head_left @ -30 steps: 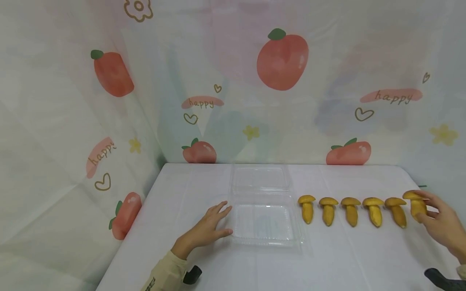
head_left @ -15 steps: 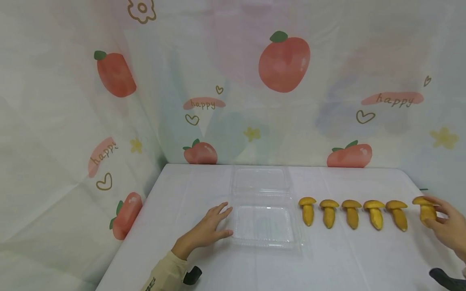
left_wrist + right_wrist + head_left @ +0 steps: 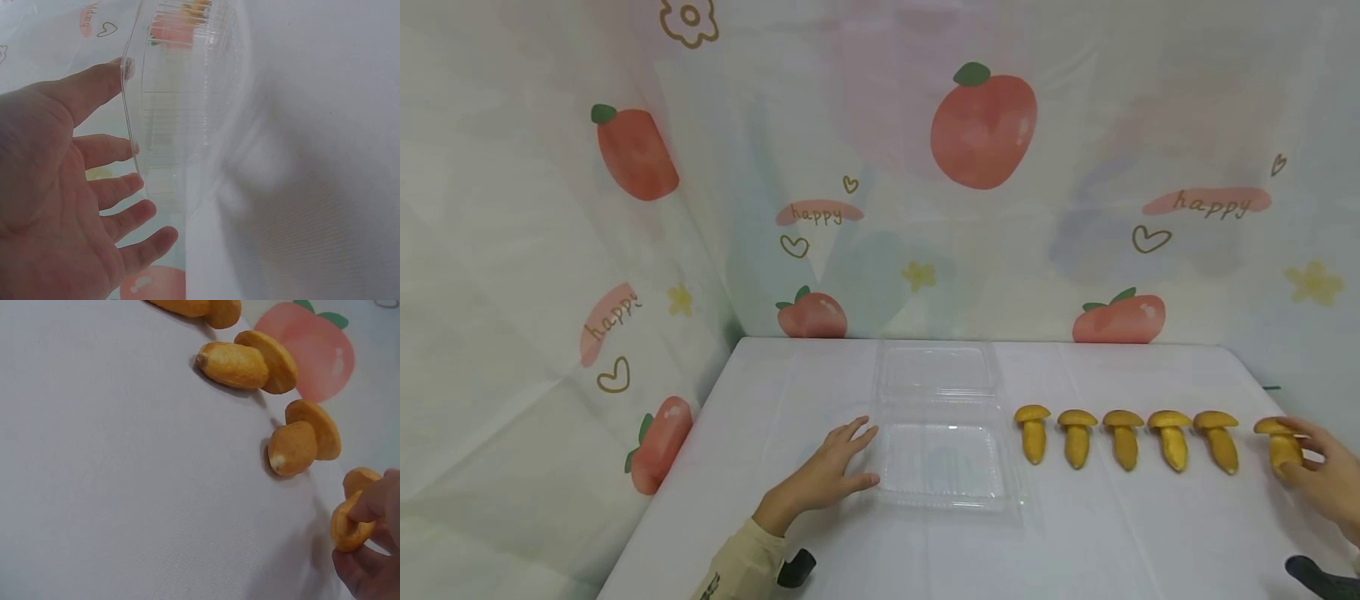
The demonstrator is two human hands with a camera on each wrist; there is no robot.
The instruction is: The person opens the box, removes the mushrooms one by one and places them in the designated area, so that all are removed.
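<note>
My right hand (image 3: 1326, 479) pinches a yellow-brown mushroom (image 3: 1285, 450) by its stem at the right end of a row. In the right wrist view the thumb lies across the stem of that mushroom (image 3: 345, 528). Several like mushrooms (image 3: 1123, 442) lie in line to its left, caps toward the back. A clear plastic clamshell box (image 3: 943, 500) lies with its lid (image 3: 936, 371) folded back, left of the row. At the box's left edge my left hand (image 3: 827, 471) has its fingers spread; the left wrist view shows the fingertips right at the rim (image 3: 130, 119).
A white cloth covers the table (image 3: 1075, 542). Behind and to the left hangs a backdrop (image 3: 880, 167) printed with peaches and "happy". A black strap end (image 3: 1318, 577) shows by the right wrist, another black piece (image 3: 797, 568) by the left sleeve.
My right hand has moved right and slightly nearer with the mushroom, widening the gap to its neighbour. The left hand and the box stay where they were.
</note>
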